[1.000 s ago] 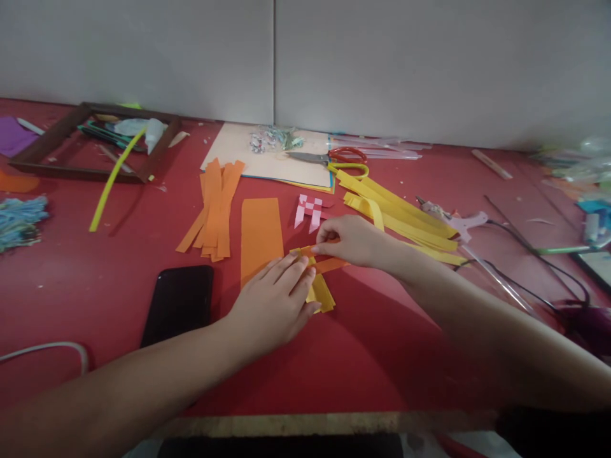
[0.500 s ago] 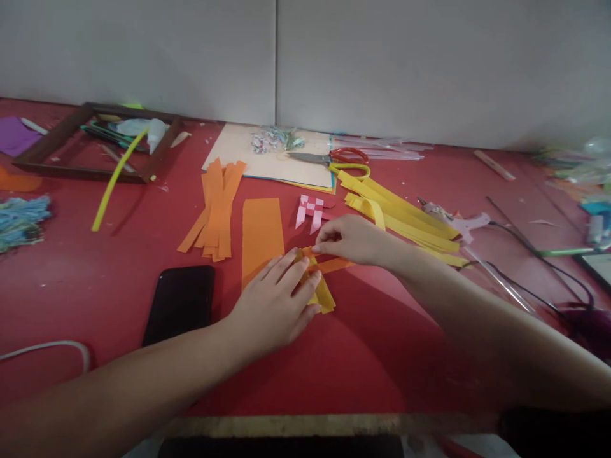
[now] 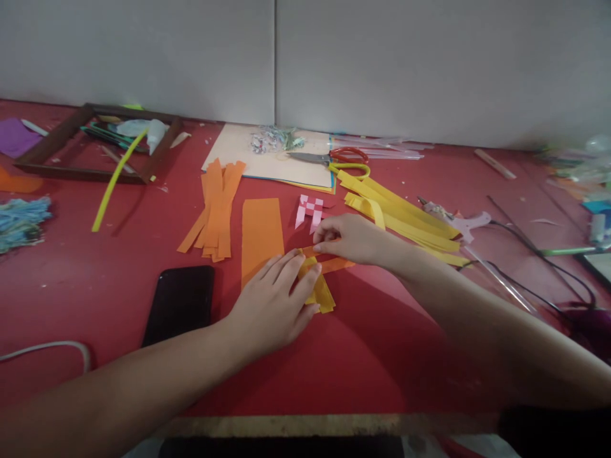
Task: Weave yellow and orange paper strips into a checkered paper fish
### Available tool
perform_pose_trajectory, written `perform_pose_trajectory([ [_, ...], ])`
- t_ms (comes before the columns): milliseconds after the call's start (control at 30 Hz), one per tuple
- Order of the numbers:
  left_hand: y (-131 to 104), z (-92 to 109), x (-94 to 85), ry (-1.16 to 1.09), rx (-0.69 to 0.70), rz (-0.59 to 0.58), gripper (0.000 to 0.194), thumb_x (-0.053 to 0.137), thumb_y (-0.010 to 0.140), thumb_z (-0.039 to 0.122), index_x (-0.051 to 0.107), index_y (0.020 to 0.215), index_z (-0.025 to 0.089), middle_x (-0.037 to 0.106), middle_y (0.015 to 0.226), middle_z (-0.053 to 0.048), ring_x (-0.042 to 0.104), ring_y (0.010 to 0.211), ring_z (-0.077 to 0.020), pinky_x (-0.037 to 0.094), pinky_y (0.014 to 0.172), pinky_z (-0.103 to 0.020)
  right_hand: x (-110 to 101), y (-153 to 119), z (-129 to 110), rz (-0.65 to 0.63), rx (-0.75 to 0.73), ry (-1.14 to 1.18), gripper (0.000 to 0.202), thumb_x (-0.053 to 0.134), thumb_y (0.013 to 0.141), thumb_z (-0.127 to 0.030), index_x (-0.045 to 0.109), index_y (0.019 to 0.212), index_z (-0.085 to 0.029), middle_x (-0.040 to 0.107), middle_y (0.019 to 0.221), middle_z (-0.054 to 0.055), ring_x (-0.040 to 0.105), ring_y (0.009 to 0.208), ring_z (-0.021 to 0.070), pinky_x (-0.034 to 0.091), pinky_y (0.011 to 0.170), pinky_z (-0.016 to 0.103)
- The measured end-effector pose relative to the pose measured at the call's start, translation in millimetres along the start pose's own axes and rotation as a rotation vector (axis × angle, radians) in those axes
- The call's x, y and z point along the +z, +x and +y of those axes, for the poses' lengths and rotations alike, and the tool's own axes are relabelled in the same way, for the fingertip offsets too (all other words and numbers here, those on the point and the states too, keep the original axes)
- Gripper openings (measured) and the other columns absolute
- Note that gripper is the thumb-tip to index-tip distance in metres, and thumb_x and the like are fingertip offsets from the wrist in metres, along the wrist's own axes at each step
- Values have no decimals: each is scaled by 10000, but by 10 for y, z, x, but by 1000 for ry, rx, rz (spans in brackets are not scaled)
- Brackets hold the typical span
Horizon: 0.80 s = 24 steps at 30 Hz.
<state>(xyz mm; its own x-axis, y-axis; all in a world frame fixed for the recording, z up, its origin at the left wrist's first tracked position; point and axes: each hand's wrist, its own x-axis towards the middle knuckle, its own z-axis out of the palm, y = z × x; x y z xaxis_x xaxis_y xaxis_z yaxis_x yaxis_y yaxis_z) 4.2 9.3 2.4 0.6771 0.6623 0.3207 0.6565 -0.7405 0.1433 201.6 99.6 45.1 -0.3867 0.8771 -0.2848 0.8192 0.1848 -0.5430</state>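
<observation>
Yellow paper strips point(image 3: 323, 296) cross orange paper strips point(image 3: 338, 264) on the red table. My left hand point(image 3: 274, 299) lies over their left side with its fingers spread, the fingertips resting on the paper. My right hand point(image 3: 351, 238) has its thumb and index finger pinched on the upper orange strip. Just beyond the right hand's fingers sits a small pink and white woven paper piece point(image 3: 310, 208). A wide orange paper piece point(image 3: 261, 235) lies partly under my left hand. Where the strips cross is partly hidden by my left fingers.
Orange strips point(image 3: 217, 210) and a black phone point(image 3: 180, 302) lie at the left. Scissors point(image 3: 351, 162) rest at the back on pale sheets point(image 3: 229, 149). Yellow strips point(image 3: 405, 216), a glue gun point(image 3: 470, 226) and its cable are at the right. A wooden frame point(image 3: 81, 170) stands back left.
My left fingers have shifted slightly on the paper, showing more of the yellow strips. My right fingertips have moved a little to the right along the orange strip.
</observation>
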Motion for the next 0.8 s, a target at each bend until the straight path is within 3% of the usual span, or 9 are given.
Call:
perform_pose_trajectory([
  [167,0,-1,21,0,-8,8,485,480,939,412,537,1253,47,589,1286,-235,532,1254,-362,465,1018,-508,44,-33,25,86,-10,-61,73,662,776,-260,628,796,-199,660,788,6,589,706,145,430,650,277],
  [267,8,3,8,-2,-9,1,453,506,926,402,589,1183,40,598,1267,-239,545,1234,-369,473,1012,-505,65,-111,54,227,-47,-210,170,691,780,-347,637,826,-193,639,891,62,586,843,218,449,732,341],
  [367,12,1,6,-5,-12,10,429,480,938,354,604,1179,21,599,1266,-243,552,1227,-366,471,1023,-499,87,-241,69,374,-136,-249,125,682,803,-312,650,843,-198,622,947,83,568,946,259,455,813,391],
  [433,15,-12,15,4,5,28,380,440,938,249,602,1190,14,602,1261,-242,547,1236,-356,463,1033,-495,109,-341,75,371,-255,-187,56,627,855,-252,661,839,-210,638,946,69,579,941,233,463,831,378],
  [567,32,-52,29,-14,16,28,361,433,892,148,595,1197,44,621,1232,-214,561,1218,-323,451,1044,-501,170,-492,126,244,-443,-150,145,572,910,-228,711,871,-223,670,991,61,599,939,204,479,856,376],
  [700,51,-70,14,-42,-6,30,383,436,902,190,568,1231,44,629,1215,-200,586,1163,-311,463,1031,-501,225,-557,182,241,-523,-152,183,542,933,-209,720,905,-237,685,1023,57,603,957,200,488,846,368],
  [800,50,-72,9,-53,-14,23,385,449,889,187,575,1223,43,631,1202,-184,584,1150,-308,450,1048,-492,272,-606,155,230,-496,-145,184,518,946,-223,695,897,-211,682,935,62,602,889,193,487,804,342],
])
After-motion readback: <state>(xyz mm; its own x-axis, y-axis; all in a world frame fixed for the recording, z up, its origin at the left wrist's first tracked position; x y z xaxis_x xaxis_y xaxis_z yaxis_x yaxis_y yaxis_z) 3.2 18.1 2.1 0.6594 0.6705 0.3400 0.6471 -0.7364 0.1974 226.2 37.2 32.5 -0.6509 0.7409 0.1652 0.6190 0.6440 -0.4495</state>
